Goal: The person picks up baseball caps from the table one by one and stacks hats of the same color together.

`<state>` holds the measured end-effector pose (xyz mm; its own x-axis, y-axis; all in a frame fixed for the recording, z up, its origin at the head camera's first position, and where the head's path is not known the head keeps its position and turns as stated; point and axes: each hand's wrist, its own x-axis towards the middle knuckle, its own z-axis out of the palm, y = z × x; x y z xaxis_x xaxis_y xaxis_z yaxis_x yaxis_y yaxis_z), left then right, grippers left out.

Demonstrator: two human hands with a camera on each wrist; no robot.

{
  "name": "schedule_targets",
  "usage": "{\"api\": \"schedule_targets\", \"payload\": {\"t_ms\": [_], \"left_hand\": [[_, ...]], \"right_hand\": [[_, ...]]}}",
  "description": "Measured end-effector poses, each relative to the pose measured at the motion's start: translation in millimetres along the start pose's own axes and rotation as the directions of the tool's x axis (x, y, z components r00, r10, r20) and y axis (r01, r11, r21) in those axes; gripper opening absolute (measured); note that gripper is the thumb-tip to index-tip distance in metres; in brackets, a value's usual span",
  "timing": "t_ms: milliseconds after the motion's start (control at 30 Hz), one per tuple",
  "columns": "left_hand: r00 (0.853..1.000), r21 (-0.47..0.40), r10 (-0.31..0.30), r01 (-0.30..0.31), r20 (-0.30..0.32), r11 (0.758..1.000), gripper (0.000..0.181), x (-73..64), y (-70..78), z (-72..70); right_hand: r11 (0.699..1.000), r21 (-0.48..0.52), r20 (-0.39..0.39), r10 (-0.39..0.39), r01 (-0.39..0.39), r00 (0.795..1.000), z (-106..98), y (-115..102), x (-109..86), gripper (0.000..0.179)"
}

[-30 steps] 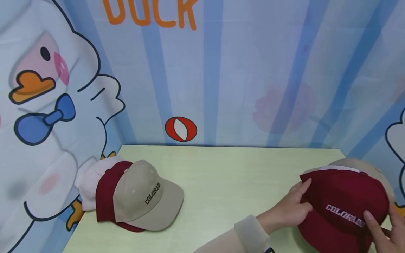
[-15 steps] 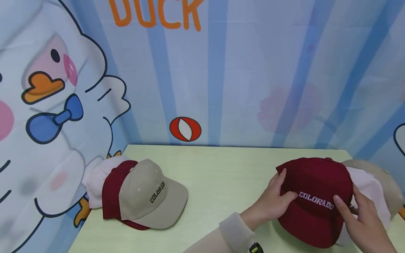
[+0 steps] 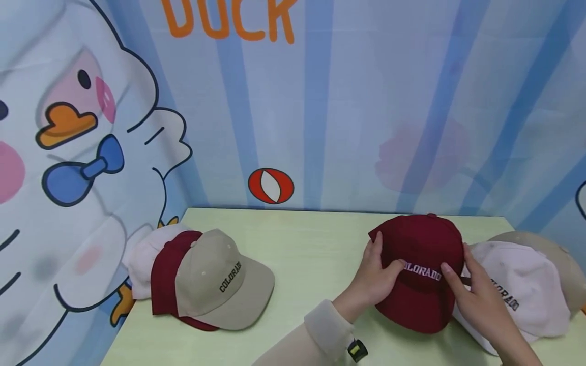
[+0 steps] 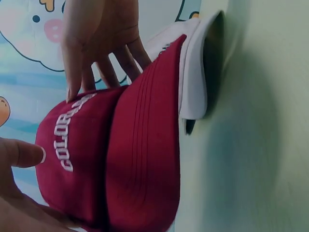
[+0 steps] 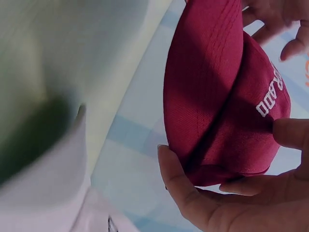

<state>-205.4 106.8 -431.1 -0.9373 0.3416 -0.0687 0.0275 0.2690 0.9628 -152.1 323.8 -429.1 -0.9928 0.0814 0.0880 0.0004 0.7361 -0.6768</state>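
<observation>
Now the red cap (image 3: 418, 292) is pinched by left hand (image 3: 368, 282) and right hand (image 3: 478, 300), squarely between them | probably light, crown (image 3: 418, 236) soft, brim (image 3: 412, 312) stiffer | best taken by the crown's sides, brim unbent

You have two maroon caps (image 3: 418, 284), two beige caps (image 3: 206, 279) and two white caps (image 3: 531, 272) in view, six total. They split three at left, two at right, one held by two hands, your left hand (image 3: 373, 277) and right hand (image 3: 478, 300). Also count one table (image 3: 311, 264), four orange letters (image 3: 249, 36), one red ball print (image 3: 270, 186).
</observation>
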Motion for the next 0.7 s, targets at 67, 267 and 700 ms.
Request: {"api": "schedule_targets", "payload": {"t_ms": [67, 267, 700], "left_hand": [[0.999, 0.01, -0.009, 0.009, -0.033, 1.0, 0.083, 2.0, -1.9, -3.0], [0.991, 0.018, -0.038, 0.041, -0.13, 0.999, 0.088, 8.3, -9.0, -13.3], [0.96, 0.04, -0.045, 0.058, -0.277, 0.998, 0.093, 14.8, -32.1, -42.3]], "right_hand": [[0.999, 0.009, 0.022, 0.033, -0.033, 0.999, 6, -6, 5.2, 0.083], [0.996, 0.031, 0.071, 0.076, -0.078, 0.995, 26, -21, 20.3, 0.086], [0.991, 0.079, 0.136, 0.095, -0.107, 0.986, 67, -50, 48.5, 0.091]]}}
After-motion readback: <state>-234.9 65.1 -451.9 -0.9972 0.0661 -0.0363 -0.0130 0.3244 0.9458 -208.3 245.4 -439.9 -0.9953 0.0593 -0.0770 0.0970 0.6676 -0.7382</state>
